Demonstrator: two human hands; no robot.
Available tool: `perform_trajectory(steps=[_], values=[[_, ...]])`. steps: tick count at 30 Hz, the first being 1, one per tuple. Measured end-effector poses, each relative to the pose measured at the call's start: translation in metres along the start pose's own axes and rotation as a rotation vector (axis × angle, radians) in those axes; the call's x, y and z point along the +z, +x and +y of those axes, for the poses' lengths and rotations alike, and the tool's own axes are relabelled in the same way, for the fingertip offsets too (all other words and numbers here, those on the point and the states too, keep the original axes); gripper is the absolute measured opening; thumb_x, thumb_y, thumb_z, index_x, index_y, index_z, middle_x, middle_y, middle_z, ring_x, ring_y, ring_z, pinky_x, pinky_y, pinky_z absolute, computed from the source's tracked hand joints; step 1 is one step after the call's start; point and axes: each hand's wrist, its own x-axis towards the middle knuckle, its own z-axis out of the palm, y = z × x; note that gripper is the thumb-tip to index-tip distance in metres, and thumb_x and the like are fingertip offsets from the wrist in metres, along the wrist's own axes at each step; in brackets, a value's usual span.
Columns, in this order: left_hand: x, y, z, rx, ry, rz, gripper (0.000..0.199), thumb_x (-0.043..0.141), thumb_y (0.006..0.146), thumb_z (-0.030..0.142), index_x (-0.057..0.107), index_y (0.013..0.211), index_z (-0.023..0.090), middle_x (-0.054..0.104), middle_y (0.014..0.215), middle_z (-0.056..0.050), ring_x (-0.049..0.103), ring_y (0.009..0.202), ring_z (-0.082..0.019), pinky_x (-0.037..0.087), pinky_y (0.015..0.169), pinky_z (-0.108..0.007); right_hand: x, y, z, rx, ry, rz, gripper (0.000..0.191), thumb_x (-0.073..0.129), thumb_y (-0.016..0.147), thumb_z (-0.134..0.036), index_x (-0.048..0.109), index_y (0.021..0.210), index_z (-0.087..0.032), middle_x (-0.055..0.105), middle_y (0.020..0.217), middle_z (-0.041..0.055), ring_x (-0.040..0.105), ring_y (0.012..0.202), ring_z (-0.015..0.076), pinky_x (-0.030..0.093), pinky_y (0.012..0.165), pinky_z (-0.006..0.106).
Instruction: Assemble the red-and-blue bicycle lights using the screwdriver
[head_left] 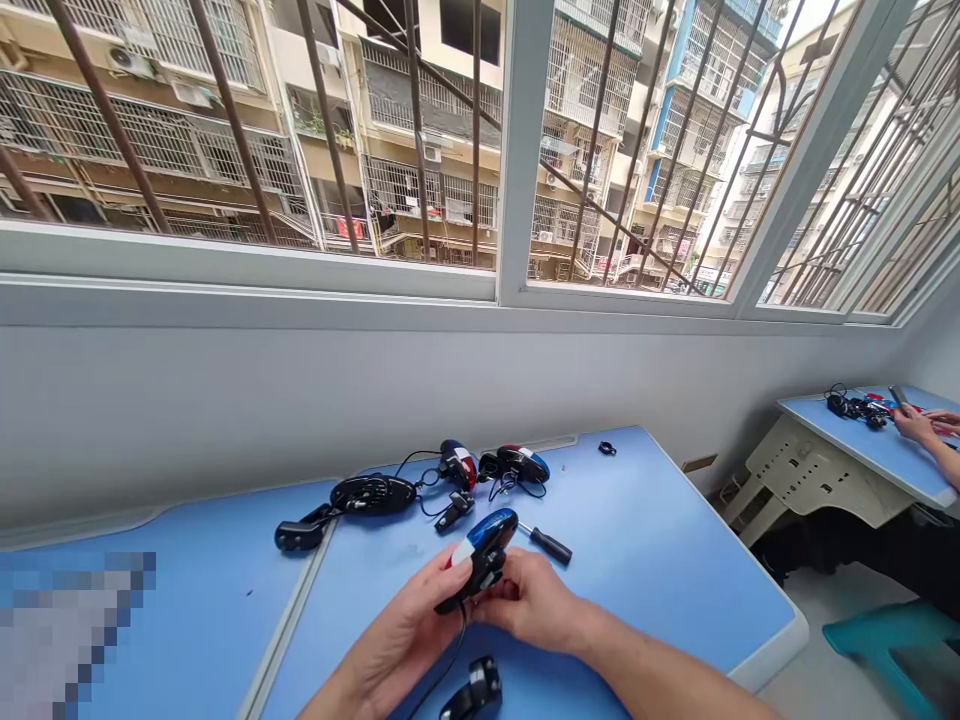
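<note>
Blue-and-black plastic bike light point(484, 550) is clasped between the left hand point(401, 630) and right hand point(532, 600).

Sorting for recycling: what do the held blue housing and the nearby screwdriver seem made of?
The blue housing looks like glossy moulded plastic, from its smooth shine. The screwdriver has a black handle, probably plastic or rubber, and a metallic-looking shaft, likely steel.

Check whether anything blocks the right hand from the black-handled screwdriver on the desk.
Nothing visible: only blue desk lies between the right hand and the screwdriver, whose tip sits beside the held blue-and-black light housing.
</note>
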Motion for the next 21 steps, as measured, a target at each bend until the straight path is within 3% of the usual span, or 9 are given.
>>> perform_trajectory(steps=[4, 9, 15, 18, 21], values=[[0.004, -0.001, 0.001, -0.009, 0.017, -0.033, 0.037, 0.079, 0.071, 0.032, 0.071, 0.104, 0.019, 0.07, 0.1, -0.007, 0.058, 0.1, -0.027, 0.046, 0.074, -0.028, 0.002, 0.001, 0.006, 0.063, 0.104, -0.045, 0.014, 0.072, 0.073, -0.026, 0.072, 0.085, -0.019, 0.067, 0.076, -0.0007, 0.061, 0.068, 0.0147, 0.046, 0.06, 0.022], [0.009, -0.002, 0.0, 0.006, -0.022, -0.023, 0.033, 0.079, 0.071, 0.03, 0.072, 0.1, 0.016, 0.071, 0.095, -0.009, 0.061, 0.098, -0.028, 0.048, 0.074, -0.03, 0.002, 0.0, 0.006, 0.099, 0.241, -0.09, 0.022, 0.071, 0.073, -0.032, 0.071, 0.09, -0.018, 0.069, 0.079, 0.0003, 0.065, 0.074, 0.0179, 0.05, 0.066, 0.026], [0.007, 0.0, -0.004, 0.0, -0.068, 0.041, 0.027, 0.079, 0.071, 0.032, 0.072, 0.088, 0.013, 0.072, 0.086, -0.01, 0.064, 0.087, -0.026, 0.051, 0.079, -0.034, 0.0, -0.002, -0.003, 0.141, 0.353, -0.066, 0.013, 0.069, 0.073, -0.029, 0.066, 0.078, -0.017, 0.067, 0.078, 0.0008, 0.063, 0.078, 0.0181, 0.05, 0.069, 0.027], [0.003, 0.003, -0.006, -0.03, -0.043, 0.064, 0.032, 0.076, 0.073, 0.04, 0.071, 0.089, 0.012, 0.073, 0.086, -0.011, 0.066, 0.081, -0.025, 0.052, 0.074, -0.034, -0.002, -0.003, -0.006, 0.187, 0.393, -0.04, 0.016, 0.069, 0.071, -0.029, 0.057, 0.07, -0.018, 0.06, 0.067, -0.0023, 0.058, 0.065, 0.0132, 0.046, 0.058, 0.023], [-0.001, 0.006, -0.007, -0.053, 0.007, 0.087, 0.039, 0.073, 0.075, 0.046, 0.071, 0.089, 0.01, 0.072, 0.087, -0.012, 0.066, 0.075, -0.022, 0.052, 0.065, -0.03, -0.008, -0.004, -0.009, 0.263, 0.446, -0.04, 0.021, 0.064, 0.072, -0.034, 0.049, 0.069, -0.019, 0.054, 0.06, -0.0051, 0.043, 0.043, 0.0068, 0.034, 0.039, 0.019]])
